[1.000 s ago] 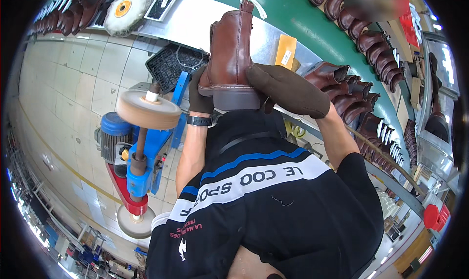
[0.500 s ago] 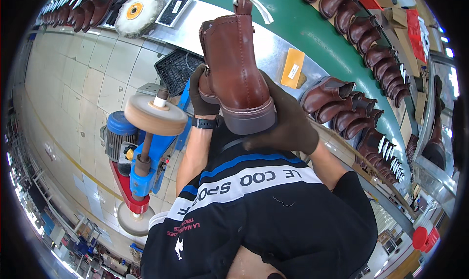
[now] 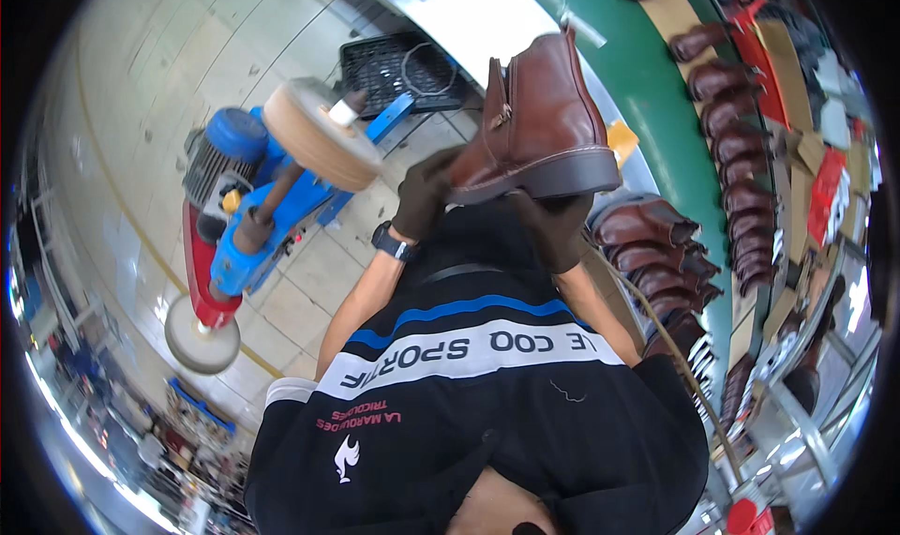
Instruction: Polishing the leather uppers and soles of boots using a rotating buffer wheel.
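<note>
A brown leather ankle boot (image 3: 555, 108) is held up in front of me, side on, with its toe to the left and its shaft upward. A zip with a metal pull shows on its side, and the dark sole is tilted slightly. My left hand (image 3: 424, 194), in a dark glove, is closed around the toe. Beneath the sole near the heel is my right hand (image 3: 553, 227), gloved too, supporting the boot; its fingers are partly hidden by the sole. A white tie hangs from the pull loop at the top.
Left of my arms stands a blue and red polishing machine (image 3: 253, 244) with a large buffing wheel (image 3: 319, 134). Behind it sits a black plastic crate (image 3: 398, 71). Brown boots (image 3: 647, 244) lie on the green-topped bench (image 3: 661, 94) at right, with another row (image 3: 736, 160) farther right.
The boot has turned from showing its heel to showing its zipped side, and it has shifted right. My left hand has moved onto the toe, my right hand under the sole.
</note>
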A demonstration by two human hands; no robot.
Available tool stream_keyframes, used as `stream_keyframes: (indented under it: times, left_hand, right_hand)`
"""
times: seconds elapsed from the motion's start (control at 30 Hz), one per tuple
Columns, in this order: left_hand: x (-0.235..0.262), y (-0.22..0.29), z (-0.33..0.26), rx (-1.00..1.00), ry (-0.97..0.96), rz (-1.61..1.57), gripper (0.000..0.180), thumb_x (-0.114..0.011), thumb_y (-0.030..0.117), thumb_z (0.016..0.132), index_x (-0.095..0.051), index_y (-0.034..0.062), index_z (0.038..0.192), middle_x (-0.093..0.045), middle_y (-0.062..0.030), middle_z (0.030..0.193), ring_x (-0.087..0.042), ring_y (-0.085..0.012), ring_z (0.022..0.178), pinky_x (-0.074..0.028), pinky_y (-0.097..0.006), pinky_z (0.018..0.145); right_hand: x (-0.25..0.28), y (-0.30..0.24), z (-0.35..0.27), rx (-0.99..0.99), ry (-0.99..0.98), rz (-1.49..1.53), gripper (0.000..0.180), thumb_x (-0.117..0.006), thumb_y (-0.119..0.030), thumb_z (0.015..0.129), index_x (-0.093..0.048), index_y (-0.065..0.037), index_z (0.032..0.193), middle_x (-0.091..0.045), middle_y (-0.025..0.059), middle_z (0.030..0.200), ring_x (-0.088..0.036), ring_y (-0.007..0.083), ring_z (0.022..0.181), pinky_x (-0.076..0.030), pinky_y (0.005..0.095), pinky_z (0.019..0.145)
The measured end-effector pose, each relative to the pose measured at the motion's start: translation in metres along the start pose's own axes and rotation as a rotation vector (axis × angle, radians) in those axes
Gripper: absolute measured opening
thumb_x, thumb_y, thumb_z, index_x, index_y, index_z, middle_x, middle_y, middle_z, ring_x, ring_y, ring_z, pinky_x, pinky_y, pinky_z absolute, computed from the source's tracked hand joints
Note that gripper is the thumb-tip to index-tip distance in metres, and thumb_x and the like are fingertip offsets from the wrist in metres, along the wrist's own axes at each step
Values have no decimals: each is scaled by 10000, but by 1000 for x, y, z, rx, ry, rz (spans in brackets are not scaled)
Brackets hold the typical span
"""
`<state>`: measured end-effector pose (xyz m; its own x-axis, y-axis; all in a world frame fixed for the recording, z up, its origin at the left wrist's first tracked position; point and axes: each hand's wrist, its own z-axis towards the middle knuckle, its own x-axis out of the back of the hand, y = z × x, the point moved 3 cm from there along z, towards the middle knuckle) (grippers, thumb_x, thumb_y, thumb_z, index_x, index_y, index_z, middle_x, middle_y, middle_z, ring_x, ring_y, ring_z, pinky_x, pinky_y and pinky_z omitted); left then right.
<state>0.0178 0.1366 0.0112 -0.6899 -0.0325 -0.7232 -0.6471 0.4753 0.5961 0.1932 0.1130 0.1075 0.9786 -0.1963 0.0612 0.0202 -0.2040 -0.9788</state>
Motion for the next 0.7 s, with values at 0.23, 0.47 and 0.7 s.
stream_keyframes:
  times: [0.23,0.47,0.7]
  left_hand:
    - [-18,17,-65,-176,-159,1098,1031,-787,254,635,-156,48,1423,-487,-251,1245,-516,-339,1134,-422,-365,931]
    - [-32,31,-60,-247,-200,1431,764,-679,192,738,-287,46,1378,-567,-221,1100,-591,-381,911,-488,-406,724]
    - [-109,44,5,-452,-591,1810,801,-728,211,668,-344,63,1356,-581,-184,1036,-588,-351,878,-499,-394,678]
  right_hand:
    - [-14,21,-10,-253,-297,-153,529,-763,-52,632,-507,12,1090,-587,90,985,-587,185,881,-493,313,776]
    - [43,32,6,-249,-264,-111,568,-763,-267,669,-548,-10,1128,-590,120,1072,-538,166,996,-433,323,883]
    - [107,6,27,-386,-378,-119,608,-775,-293,661,-540,-2,1140,-620,90,1034,-577,161,922,-462,283,831]
